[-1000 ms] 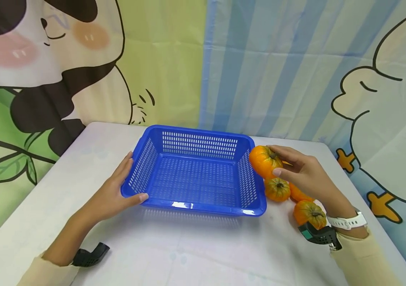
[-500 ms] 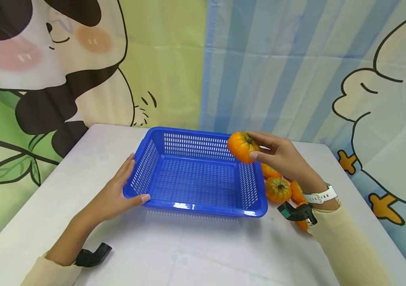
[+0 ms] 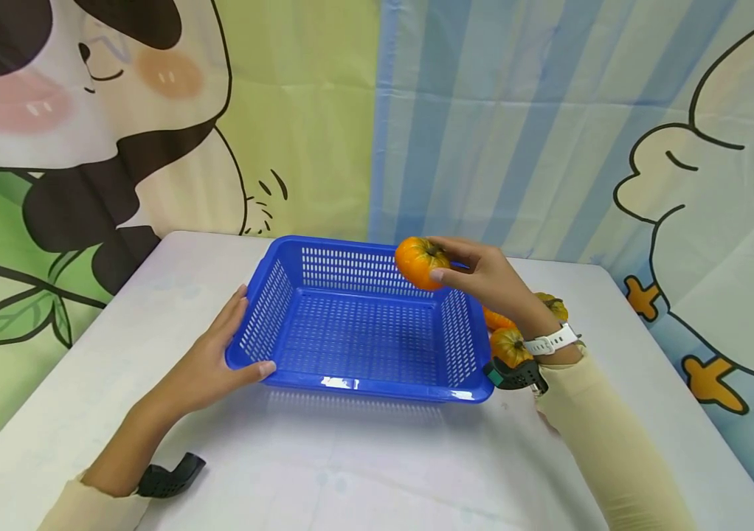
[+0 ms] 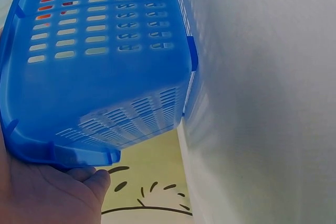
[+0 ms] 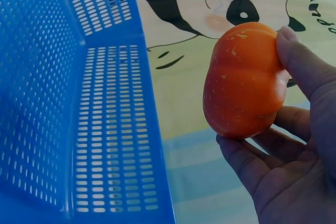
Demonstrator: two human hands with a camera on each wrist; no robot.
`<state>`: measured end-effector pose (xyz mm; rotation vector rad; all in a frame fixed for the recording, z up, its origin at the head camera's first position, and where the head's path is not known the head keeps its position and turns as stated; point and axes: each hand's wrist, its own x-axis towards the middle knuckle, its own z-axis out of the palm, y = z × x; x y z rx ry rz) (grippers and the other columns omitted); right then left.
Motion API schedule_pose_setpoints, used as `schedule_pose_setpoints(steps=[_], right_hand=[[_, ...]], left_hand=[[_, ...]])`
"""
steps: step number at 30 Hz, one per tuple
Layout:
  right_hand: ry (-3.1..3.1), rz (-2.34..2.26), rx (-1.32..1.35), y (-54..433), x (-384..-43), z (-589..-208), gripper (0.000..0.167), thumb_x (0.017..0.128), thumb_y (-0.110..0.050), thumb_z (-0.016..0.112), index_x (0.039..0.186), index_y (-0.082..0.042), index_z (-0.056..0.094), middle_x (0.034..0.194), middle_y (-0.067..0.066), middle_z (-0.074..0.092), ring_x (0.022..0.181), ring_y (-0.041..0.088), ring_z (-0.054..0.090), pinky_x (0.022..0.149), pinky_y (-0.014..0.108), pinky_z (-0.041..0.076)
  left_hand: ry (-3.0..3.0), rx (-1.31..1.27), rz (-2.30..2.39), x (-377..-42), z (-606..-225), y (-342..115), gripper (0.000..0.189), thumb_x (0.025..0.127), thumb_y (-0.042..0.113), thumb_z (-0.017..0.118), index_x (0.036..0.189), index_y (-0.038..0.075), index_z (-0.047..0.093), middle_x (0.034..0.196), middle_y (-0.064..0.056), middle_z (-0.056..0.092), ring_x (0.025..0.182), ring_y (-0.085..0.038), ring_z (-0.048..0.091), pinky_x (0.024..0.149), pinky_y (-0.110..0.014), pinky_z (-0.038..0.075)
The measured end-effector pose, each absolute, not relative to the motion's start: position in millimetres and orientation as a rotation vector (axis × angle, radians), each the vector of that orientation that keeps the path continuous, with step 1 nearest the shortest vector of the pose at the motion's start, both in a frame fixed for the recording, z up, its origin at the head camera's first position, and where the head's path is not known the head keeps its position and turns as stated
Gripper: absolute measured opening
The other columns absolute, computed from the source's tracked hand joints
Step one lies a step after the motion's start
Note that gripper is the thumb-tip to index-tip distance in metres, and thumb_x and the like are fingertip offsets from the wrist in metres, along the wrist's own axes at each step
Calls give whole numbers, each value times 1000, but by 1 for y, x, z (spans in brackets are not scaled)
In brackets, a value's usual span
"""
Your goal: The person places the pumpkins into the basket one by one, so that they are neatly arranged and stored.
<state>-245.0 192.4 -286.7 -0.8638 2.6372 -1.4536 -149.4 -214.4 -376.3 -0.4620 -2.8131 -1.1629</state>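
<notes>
In the head view my right hand (image 3: 488, 279) holds a small orange pumpkin (image 3: 417, 262) between thumb and fingers, raised over the back right part of a blue plastic basket (image 3: 377, 389). The right wrist view shows this pumpkin (image 5: 242, 85) smooth and ribbed, with the thumb on one side and fingertips below. My left hand (image 3: 207, 365) holds the basket's left front corner, thumb along the front rim and fingers against the left side. From the left wrist, the slotted basket wall (image 4: 100, 72) fills much of the view, with the fingers under its rim.
Several more small pumpkins (image 3: 508, 346) lie on the white table (image 3: 350, 464) just right of the basket, partly hidden by my right forearm. A cartoon-printed curtain (image 3: 310, 118) hangs behind the table.
The right hand has carried the pumpkin leftward and up, from beside the basket's right rim to above its back right part. The left hand and basket have stayed put.
</notes>
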Motion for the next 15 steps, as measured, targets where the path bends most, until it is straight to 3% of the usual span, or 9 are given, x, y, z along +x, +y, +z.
schedule_pose_setpoints(steps=[7, 15], right_hand=[[2643, -1410, -862, 180, -249, -284, 60, 90, -34, 70, 143, -14, 51, 143, 6, 49, 122, 23, 55, 98, 35, 48], [2654, -1341, -932, 162, -260, -283, 58, 91, -30, 70, 142, -11, 51, 141, 8, 51, 119, 23, 57, 96, 34, 49]], left_hand=[[-2809, -469, -1151, -150, -376, -214, 107, 83, 39, 75, 156, 8, 3, 162, 6, -8, 147, -33, 1, 106, -70, 17], [-2797, -473, -1160, -149, -375, -214, 107, 84, 40, 75, 156, 7, 3, 162, 4, -7, 147, -36, 3, 105, -71, 18]])
